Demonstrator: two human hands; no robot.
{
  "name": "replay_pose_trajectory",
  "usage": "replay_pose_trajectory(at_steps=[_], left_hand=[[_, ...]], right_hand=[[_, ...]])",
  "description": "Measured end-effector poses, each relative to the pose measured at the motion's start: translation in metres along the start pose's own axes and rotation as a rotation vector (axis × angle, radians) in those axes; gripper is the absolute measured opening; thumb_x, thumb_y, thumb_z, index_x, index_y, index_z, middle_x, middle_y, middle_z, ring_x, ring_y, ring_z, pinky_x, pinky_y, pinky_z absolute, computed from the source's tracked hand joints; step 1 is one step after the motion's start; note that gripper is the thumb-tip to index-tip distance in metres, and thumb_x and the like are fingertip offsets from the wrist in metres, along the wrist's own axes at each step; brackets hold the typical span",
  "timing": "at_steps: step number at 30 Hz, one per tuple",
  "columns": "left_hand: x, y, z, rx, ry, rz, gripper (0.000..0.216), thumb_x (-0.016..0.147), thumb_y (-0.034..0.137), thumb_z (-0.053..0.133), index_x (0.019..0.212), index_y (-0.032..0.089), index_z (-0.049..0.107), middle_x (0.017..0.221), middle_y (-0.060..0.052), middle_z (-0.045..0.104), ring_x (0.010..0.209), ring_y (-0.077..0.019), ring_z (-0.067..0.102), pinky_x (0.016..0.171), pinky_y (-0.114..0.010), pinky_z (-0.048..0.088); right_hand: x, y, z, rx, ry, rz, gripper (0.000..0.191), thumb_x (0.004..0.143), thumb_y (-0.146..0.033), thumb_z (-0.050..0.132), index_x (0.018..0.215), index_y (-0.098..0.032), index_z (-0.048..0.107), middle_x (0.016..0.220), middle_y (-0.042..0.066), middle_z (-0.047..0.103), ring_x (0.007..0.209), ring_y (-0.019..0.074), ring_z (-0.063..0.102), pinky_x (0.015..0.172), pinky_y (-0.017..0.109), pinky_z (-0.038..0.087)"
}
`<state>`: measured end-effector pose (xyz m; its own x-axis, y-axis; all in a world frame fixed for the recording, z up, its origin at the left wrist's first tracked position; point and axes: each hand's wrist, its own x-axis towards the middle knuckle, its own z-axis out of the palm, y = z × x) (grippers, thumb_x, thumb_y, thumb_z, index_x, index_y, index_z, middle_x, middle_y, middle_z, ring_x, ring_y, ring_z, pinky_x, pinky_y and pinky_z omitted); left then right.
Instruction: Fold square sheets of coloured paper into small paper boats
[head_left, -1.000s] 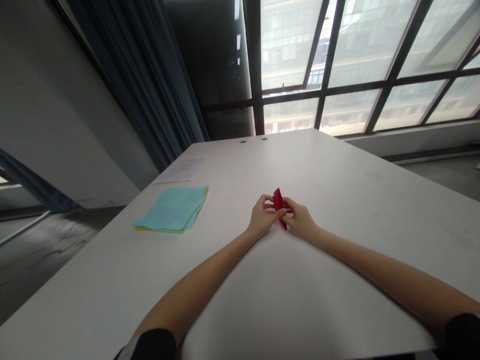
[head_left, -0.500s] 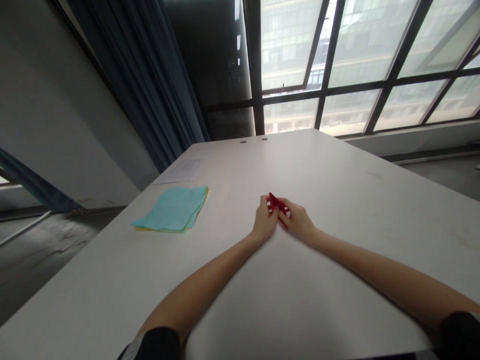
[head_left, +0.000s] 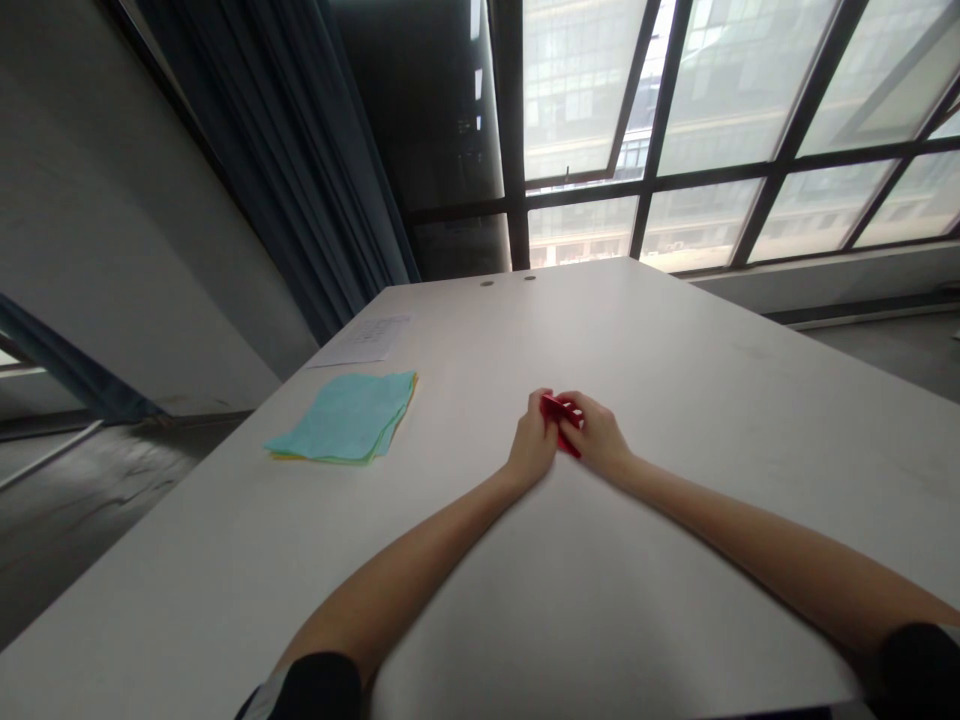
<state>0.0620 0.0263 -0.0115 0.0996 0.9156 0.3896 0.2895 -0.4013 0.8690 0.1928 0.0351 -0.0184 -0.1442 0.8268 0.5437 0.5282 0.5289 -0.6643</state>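
Observation:
A small piece of folded red paper (head_left: 556,408) is between my two hands, close above the middle of the white table (head_left: 645,600). My left hand (head_left: 534,436) is closed on its left side. From the right, my right hand (head_left: 597,434) pinches the same paper, its thumb and fingertips near those of the left. Fingers cover much of the paper, so its full folded shape is hidden. A lower red edge shows beneath the fingers.
To the left lies a stack of coloured sheets (head_left: 341,418), light blue on top with green and yellow edges below. Behind it is a printed white sheet (head_left: 364,340). Two round holes are near the table's far edge. A blue curtain (head_left: 300,150) and windows stand beyond.
The red paper has tilted; its pointed top no longer sticks up above the fingers. My left fingers have shifted slightly right and around it, while both forearms stay nearly still.

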Motion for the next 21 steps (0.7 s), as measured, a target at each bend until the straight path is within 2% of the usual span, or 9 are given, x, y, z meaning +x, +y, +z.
replay_pose_trajectory(at_steps=[8,14,21], left_hand=[[0.003,-0.005,0.000,0.012,-0.015,0.098,0.048,0.069,0.001,0.041,0.113,0.020,0.052,0.115,-0.005,0.057,0.107,-0.0198,0.052,0.097,-0.036,0.036],[0.005,-0.010,0.000,-0.052,0.006,0.145,0.059,0.064,-0.003,0.040,0.116,0.021,0.054,0.128,-0.003,0.048,0.122,-0.0187,0.040,0.106,-0.038,0.025],[0.006,-0.008,-0.004,-0.081,-0.049,0.085,0.063,0.065,-0.003,0.037,0.121,0.021,0.051,0.122,-0.001,0.054,0.114,-0.0175,0.048,0.102,-0.036,0.032]], right_hand=[[0.002,0.001,-0.003,0.013,0.101,0.018,0.029,0.064,-0.009,0.043,0.088,-0.020,0.057,0.085,0.003,0.063,0.077,0.0172,0.057,0.071,0.030,0.045],[0.002,-0.003,-0.005,0.107,0.102,0.088,0.032,0.062,-0.008,0.043,0.087,-0.021,0.059,0.092,0.003,0.066,0.082,0.0185,0.060,0.074,0.032,0.046],[0.003,0.004,-0.003,0.253,0.096,0.149,0.034,0.062,-0.010,0.048,0.093,-0.019,0.060,0.090,0.004,0.067,0.081,0.0180,0.061,0.073,0.032,0.048]])
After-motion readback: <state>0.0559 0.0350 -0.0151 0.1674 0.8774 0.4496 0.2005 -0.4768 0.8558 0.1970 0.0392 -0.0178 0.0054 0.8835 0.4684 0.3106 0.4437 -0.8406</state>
